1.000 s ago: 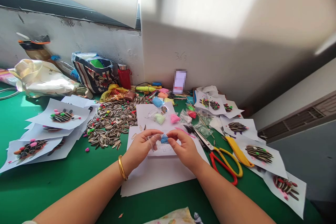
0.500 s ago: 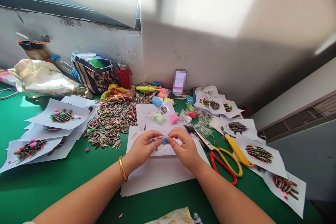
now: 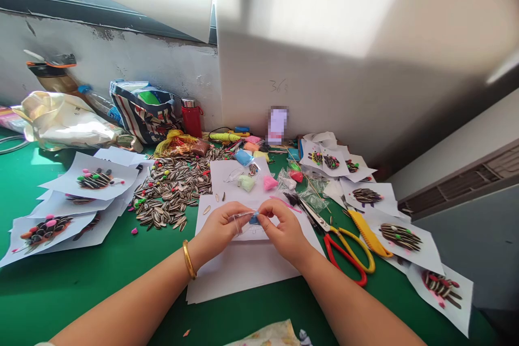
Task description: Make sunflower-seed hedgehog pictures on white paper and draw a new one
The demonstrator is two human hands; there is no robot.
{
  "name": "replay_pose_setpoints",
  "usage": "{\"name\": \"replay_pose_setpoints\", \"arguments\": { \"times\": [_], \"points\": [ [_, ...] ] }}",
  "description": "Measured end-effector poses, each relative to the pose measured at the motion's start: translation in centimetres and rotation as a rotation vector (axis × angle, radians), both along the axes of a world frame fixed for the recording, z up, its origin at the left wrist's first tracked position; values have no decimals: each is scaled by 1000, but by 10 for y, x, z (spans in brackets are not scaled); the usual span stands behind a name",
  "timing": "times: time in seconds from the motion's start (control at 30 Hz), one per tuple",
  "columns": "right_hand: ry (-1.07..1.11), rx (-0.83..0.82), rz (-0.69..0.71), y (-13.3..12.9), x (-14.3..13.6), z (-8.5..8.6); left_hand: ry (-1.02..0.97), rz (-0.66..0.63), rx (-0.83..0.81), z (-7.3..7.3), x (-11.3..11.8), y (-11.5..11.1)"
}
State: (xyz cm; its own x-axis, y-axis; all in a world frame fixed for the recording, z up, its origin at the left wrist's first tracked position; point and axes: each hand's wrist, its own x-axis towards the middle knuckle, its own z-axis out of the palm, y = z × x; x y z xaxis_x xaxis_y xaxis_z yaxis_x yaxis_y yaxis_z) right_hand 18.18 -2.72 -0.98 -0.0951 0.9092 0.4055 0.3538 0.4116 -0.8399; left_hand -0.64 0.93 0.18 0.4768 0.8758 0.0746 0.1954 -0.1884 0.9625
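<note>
Over the white paper (image 3: 239, 275), my two hands meet around a small blue lump (image 3: 254, 218) in a clear plastic bag. My left hand (image 3: 224, 224), below a gold bracelet on the wrist, pinches the clear bag (image 3: 240, 220). Thumb and fingers of my right hand (image 3: 280, 226) are closed on the blue lump. Beyond my hands, a pale green packet (image 3: 246, 183), a pink packet (image 3: 270, 182) and a blue packet (image 3: 244, 157) lie on or near the paper. A few loose seeds (image 3: 207, 210) rest left of my fingers.
A heap of striped seeds (image 3: 174, 184) lies left. Papers with seed pictures (image 3: 101, 178) are stacked at far left and along the right (image 3: 401, 235). Scissors (image 3: 344, 243) and a yellow cutter (image 3: 367, 232) lie right. Bags and a red flask (image 3: 192, 119) stand at the back.
The fingers of my right hand have shifted slightly on the blue lump, and less of it shows between my hands. A pink strip behind them shows more. My left hand has barely moved.
</note>
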Motion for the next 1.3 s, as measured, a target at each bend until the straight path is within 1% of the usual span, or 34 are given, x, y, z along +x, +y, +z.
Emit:
{"name": "replay_pose_setpoints", "arguments": {
  "times": [0.13, 0.3, 0.4, 0.5, 0.6, 0.67, 0.73, 0.83, 0.9, 1.0, 1.17, 1.23, 1.3],
  "points": [
    [0, 11, -4, -1, 0, 0, 21, -12, 14, 2, 0, 0],
    [-3, 73, -29, -1, -1, 0, 21, 74, -25, -1, 2, 0],
    [-13, 91, -39, -2, -1, -1, 25, 96, -31, -2, 2, 0],
    [-17, 64, -46, -2, -1, -1, 28, 92, -30, -1, 1, 0],
    [-14, -21, -46, -2, 0, -3, 13, 79, -67, 1, 1, -1],
    [-15, -77, -57, -2, 1, -4, -32, 80, -95, 1, 1, -2],
    [-2, -105, -76, -1, 1, -6, -119, 89, -105, 0, 2, -2],
    [84, -127, -110, 1, 2, -7, -245, 98, -118, -2, 3, -3],
    [148, -144, -133, 2, 3, -6, -271, 119, -111, -3, 3, -2],
    [180, -153, -141, 2, 3, -4, -243, 154, -44, -4, 2, -1],
    [169, -137, -108, 4, 3, -7, -88, 157, 101, -6, 0, 4],
    [154, -115, -95, 5, 3, -10, -78, 149, 61, -8, -1, 5],
    [119, -82, -89, 6, 3, -11, -109, 131, -49, -10, -1, 5]
  ]
}}
